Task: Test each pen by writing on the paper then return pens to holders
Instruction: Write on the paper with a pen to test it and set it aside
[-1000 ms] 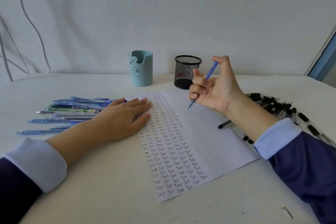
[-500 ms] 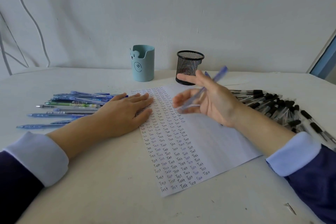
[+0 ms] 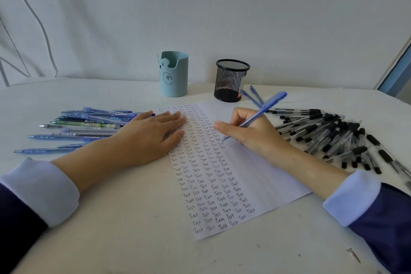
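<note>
One blue pen (image 3: 255, 115) is gripped by the right hand (image 3: 251, 131), tip on the paper (image 3: 255, 176); left hand (image 3: 151, 135) is laid flat, open, on the paper's edge.

Two holders beyond the fingertips: one light-blue bear cup (image 3: 174, 77), one black mesh cup (image 3: 232, 80). One sheet of paper (image 3: 255, 171). One blue pen (image 3: 255, 115) between right-hand fingers. Loose pens either side, too heaped to count.

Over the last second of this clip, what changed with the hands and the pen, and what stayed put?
The right hand brought the blue pen down from mid-air, turned it into a writing grip, and its tip now sits at the paper beside the "Test" columns. The left hand stayed flat on the paper's left edge. Both pen holders and both pen piles are unmoved.
</note>
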A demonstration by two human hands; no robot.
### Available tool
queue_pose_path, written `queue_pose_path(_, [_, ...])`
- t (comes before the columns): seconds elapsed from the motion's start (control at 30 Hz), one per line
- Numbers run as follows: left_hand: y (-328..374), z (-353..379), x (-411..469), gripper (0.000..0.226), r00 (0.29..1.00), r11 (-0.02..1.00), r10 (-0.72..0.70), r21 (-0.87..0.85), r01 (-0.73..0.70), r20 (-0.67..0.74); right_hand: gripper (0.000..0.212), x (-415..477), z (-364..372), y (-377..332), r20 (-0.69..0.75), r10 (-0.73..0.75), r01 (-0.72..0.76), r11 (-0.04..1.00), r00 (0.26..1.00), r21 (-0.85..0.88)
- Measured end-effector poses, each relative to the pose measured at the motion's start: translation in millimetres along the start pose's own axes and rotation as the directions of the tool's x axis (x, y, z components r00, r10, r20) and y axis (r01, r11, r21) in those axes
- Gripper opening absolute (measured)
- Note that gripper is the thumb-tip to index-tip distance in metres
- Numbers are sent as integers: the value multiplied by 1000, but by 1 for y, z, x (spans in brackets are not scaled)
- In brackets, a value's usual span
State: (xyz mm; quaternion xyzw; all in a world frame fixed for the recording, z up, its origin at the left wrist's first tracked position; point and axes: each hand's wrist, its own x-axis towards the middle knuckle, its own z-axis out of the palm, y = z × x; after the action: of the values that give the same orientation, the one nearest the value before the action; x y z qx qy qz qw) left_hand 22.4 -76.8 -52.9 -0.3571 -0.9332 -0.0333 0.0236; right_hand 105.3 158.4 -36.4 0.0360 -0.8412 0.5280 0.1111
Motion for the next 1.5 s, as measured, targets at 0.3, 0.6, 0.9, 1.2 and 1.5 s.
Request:
queue_pose_path(0.3, [-1, 1, 0, 78, 1000, 1000, 5, -7, -5, -2, 45, 0, 7, 6, -74, -85, 81, 995, 994, -59])
queue_pose_path(0.6, [-1, 1, 0, 77, 1000, 1000, 7, -4, -7, -1, 45, 1, 10, 8, -46, -155, 150, 984, 987, -96])
queue_pose_path(0.9, [1, -1, 0, 84, 1000, 1000, 6, -6, -6, -1, 47, 1, 8, 6, -32, -143, 141, 988, 989, -68])
queue_pose_path(1.2, [0, -1, -1, 72, 1000, 1000, 6, -2, -6, 9, 46, 1, 8, 6, -53, -142, 141, 990, 988, -26])
queue_pose_path(1.5, [0, -1, -1, 85, 1000, 1000, 9, -1, -9, 5, 49, 2, 7, 6, -78, -139, 135, 989, 987, -55])
